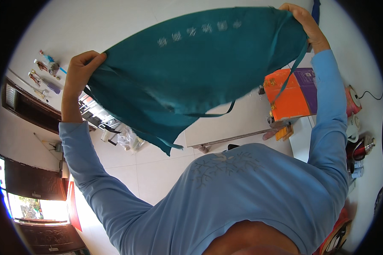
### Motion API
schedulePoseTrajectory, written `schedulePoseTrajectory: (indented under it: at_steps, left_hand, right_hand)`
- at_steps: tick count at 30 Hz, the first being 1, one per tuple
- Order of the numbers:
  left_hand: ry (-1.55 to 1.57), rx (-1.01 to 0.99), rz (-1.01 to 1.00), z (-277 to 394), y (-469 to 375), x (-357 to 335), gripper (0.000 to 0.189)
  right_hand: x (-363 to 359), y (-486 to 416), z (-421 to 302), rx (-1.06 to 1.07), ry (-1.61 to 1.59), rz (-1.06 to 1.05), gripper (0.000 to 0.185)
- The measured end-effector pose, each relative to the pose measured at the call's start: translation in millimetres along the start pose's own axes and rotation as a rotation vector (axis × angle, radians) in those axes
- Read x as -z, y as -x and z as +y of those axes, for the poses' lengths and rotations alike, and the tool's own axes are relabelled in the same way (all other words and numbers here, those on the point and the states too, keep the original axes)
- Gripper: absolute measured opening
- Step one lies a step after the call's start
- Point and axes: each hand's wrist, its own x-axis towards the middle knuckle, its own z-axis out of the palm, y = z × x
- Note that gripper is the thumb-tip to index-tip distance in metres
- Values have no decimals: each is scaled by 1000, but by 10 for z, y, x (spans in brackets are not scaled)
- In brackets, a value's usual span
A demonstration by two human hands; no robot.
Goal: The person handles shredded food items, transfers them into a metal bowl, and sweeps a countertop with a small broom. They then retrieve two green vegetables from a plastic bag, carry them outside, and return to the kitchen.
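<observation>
A dark green cloth apron (191, 70) is stretched out in the air between my hands. My left hand (85, 68) pinches its edge between thumb and fingers at the left. At the upper right my right hand (303, 24) grips the opposite edge, its fingers partly hidden by the cloth. A row of worn white printed characters runs near the upper edge. Narrow green straps (289, 76) dangle from the right side, and another strap loops below the middle. The cloth sags between the hands, and its lower left corner hangs in a point.
An orange and purple cardboard box (289, 94) stands on the right, beside a low table (229, 127). A red kettle (360, 148) and a white jug (352, 127) are farther right. Plastic bags (129, 138) lie at the left. An open doorway (38, 205) shows at the lower left.
</observation>
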Motion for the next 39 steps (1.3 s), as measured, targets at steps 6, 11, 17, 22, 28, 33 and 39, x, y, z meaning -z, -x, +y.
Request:
schedulePoseTrajectory:
  at_steps: [6, 11, 17, 22, 28, 33, 39]
  left_hand:
    - [-170, -164, 181, -254, -230, -81, 25]
    - [-452, -135, 180, -155, -284, -102, 22]
    - [-796, -233, 84, 70, -503, -467, 16]
    - [-851, -197, 131, 178, -949, -919, 20]
    - [194, 197, -143, 879, -1627, -1315, 27]
    - [1030, 145, 145, 1200, -2499, -2318, 28]
    - [1252, 226, 387, 1854, -3565, -3235, 23]
  right_hand:
    - [-114, 176, -148, 154, 455, -324, 28]
    - [-392, 227, -387, -119, 533, -536, 25]
    - [-177, 324, -121, 47, 1097, -275, 19]
    - [164, 42, -416, -712, 976, 0, 24]
    - [1236, -155, 561, -558, -390, 511, 21]
    - [1851, -372, 1220, -375, -716, 791, 23]
    - [2671, -736, 1870, -168, -767, 818, 24]
